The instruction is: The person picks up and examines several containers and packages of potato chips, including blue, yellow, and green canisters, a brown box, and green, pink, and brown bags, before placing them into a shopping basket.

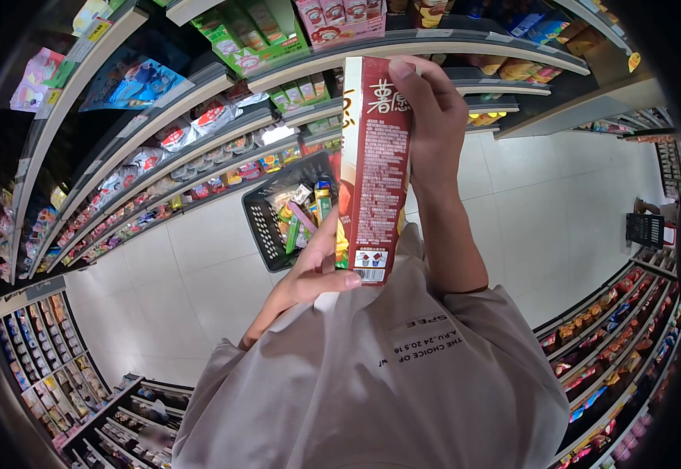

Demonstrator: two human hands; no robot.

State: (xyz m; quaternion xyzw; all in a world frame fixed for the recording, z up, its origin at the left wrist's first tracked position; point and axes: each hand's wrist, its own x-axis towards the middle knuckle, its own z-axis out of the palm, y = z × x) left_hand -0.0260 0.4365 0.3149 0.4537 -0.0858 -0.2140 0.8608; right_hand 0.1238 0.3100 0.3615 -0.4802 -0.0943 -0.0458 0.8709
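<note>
I hold a tall snack box [382,172] upright in front of my chest, its dark red side panel of small white print facing me. My right hand [438,105] grips its top right edge, thumb on the panel. Low on the left, my left hand [313,270] supports the box, its thumb across the bottom corner by the barcode; its other fingers are partly hidden behind the box. Just beyond the left hand is a black shopping basket [258,227] with several colourful packets [297,223] inside, partly covered by the box.
Curved-looking store shelves [223,133] with snack packs run across the front and left. Pink cartons [340,17] and green cartons [250,35] stand on the upper shelf. More shelves [606,344] are at right and lower left. A second dark basket [645,229] is far right. Pale tiled floor [207,242] lies between.
</note>
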